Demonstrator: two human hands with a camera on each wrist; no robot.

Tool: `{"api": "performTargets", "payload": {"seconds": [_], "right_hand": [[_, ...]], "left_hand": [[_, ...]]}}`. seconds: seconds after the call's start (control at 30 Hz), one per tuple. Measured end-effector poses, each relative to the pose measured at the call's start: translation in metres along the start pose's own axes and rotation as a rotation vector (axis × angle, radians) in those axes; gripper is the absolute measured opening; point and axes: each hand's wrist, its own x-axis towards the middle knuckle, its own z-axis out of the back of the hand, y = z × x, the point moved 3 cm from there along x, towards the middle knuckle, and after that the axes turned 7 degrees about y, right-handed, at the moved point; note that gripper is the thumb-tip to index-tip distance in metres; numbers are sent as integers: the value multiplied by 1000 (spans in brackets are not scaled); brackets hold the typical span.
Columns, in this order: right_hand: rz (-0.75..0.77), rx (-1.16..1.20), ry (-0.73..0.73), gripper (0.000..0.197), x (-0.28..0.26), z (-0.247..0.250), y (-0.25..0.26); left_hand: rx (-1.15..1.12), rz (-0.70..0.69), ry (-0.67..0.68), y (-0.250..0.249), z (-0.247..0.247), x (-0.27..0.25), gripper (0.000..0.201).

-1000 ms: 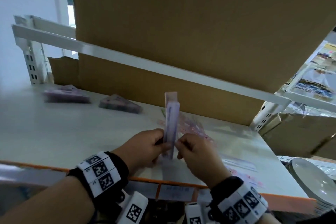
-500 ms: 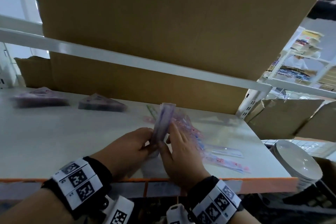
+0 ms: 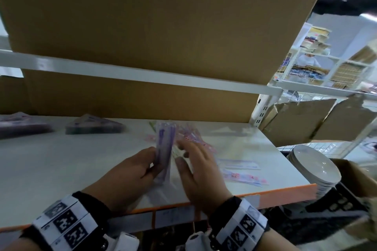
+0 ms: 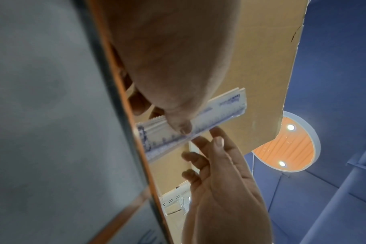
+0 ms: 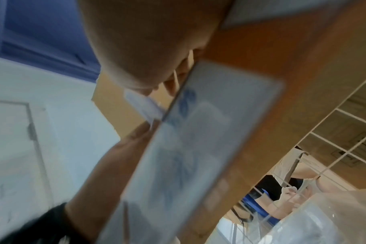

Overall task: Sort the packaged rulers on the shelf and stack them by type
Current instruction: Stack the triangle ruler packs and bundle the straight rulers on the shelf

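Note:
A bundle of purple packaged rulers point(image 3: 164, 153) stands on edge on the white shelf point(image 3: 61, 165). My left hand point(image 3: 140, 167) grips it from the left, thumb pressed on its face point(image 4: 190, 122). My right hand point(image 3: 195, 167) is flat just right of the bundle, its straight fingers point(image 4: 217, 145) spread; contact with the bundle is unclear. Loose pink rulers point(image 3: 191, 138) lie behind the hands, and more rulers point(image 3: 240, 175) lie to the right. Two sorted stacks sit at the back left: a dark purple one point(image 3: 22, 125) and a triangular one point(image 3: 94, 125). The right wrist view is blurred.
A large cardboard box point(image 3: 163, 26) and a white beam point(image 3: 142, 76) hang low over the shelf. The shelf's orange front edge point(image 3: 275, 191) runs under my wrists. White plates point(image 3: 314, 167) are stacked off the right end, with cardboard boxes point(image 3: 295, 122) behind them.
My right hand has let go of the bundle and flattened out beside it. The left hand kept its hold; the bundle tipped and stands steeper again. The head view swung right.

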Motion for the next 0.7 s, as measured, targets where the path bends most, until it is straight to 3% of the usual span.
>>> {"api": "performTargets", "payload": {"seconds": [0.1, 0.2, 0.27, 0.37, 0.6, 0.7], "right_hand": [[-103, -113, 2, 25, 10, 29, -40], [-401, -275, 331, 22, 16, 54, -90], [-481, -286, 520, 23, 12, 60, -115], [-530, -234, 590, 32, 8, 69, -134], [-564, -417, 715, 32, 5, 75, -141], [-544, -404, 720, 17, 8, 70, -140]], "left_hand": [[10, -11, 11, 0, 0, 0, 25], [-13, -1, 1, 4, 0, 0, 24], [-19, 6, 10, 6, 0, 0, 25], [-26, 10, 15, 10, -2, 1, 25], [-33, 21, 20, 11, -3, 4, 20], [-32, 25, 20, 11, -3, 3, 19]]}}
